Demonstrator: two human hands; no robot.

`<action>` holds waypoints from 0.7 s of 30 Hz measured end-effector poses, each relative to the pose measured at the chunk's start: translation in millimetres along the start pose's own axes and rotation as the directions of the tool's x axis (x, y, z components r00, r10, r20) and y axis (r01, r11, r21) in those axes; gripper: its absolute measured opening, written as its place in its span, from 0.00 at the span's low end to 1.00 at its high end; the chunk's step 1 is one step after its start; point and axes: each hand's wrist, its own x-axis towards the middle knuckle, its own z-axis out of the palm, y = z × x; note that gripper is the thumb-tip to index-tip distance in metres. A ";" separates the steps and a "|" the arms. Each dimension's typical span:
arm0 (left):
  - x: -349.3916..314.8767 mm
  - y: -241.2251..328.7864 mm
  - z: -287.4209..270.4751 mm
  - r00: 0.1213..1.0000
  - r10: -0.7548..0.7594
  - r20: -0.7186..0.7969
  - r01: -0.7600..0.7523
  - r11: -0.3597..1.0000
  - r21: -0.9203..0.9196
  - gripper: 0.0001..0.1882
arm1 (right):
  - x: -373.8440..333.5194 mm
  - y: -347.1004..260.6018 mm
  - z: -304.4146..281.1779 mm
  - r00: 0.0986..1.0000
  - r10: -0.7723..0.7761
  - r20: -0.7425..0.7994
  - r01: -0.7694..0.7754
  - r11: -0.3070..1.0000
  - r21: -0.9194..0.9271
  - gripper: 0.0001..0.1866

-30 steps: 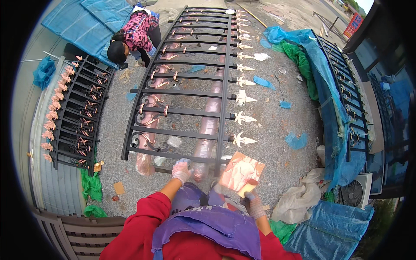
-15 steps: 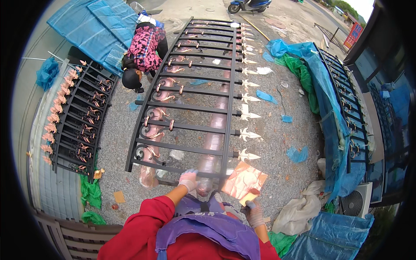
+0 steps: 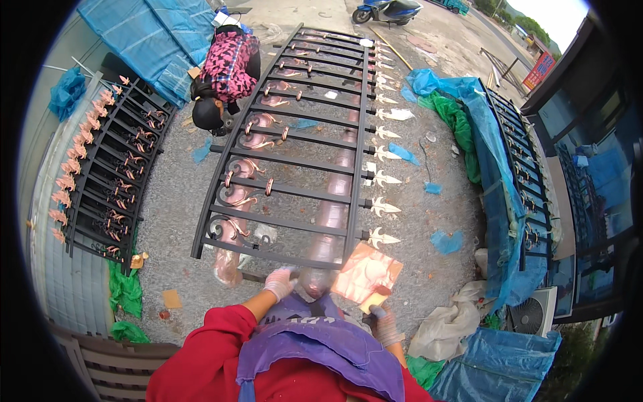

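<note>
A black metal fence panel (image 3: 287, 161) lies before me, with pale gold spear-shaped finials (image 3: 383, 206) along its right side and copper-coloured scrolls on its left. It rests on two long rolls wrapped in clear film (image 3: 333, 213). My left hand (image 3: 280, 283), in a pale glove, is beside the panel's near end, fingers drawn together; what they hold, if anything, is too small to make out. In my gloved right hand (image 3: 386, 326) is a shiny copper-coloured foil sheet (image 3: 365, 273) with a yellow piece (image 3: 374, 301) at its lower edge. The sheet lies just below the nearest finial.
Another person (image 3: 228, 70) bends over the panel's far left side. Another fence panel (image 3: 117, 181) stands at left, and one (image 3: 519, 167) leans at right by blue sheeting (image 3: 492, 154). An outdoor fan unit (image 3: 532, 313) sits at lower right. A scooter (image 3: 387, 11) is parked far back.
My left hand has shifted slightly left and down from the panel's end bar. My right hand and the foil sheet have moved a little left. The other person is still bent over.
</note>
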 end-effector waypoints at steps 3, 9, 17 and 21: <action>-6.8 -9.1 5.1 0.998 -0.027 0.064 0.029 0.999 -0.021 0.23 | -1.8 7.5 1.4 1.000 -0.003 -0.011 0.003 1.000 0.003 0.13; -8.9 -40.7 14.8 0.989 -0.009 0.145 0.020 0.997 -0.080 0.21 | -12.3 10.6 19.2 0.999 0.028 -0.024 -0.029 0.999 -0.041 0.14; -18.0 -45.9 9.0 0.997 0.072 0.029 -0.060 0.952 -0.300 0.21 | 1.8 9.3 28.0 0.996 0.037 0.077 -0.036 0.999 -0.009 0.17; -21.6 -6.5 -19.5 0.975 0.163 0.152 -0.016 0.731 -0.683 0.23 | 11.2 -16.1 58.0 0.990 0.012 0.141 -0.015 1.000 0.023 0.17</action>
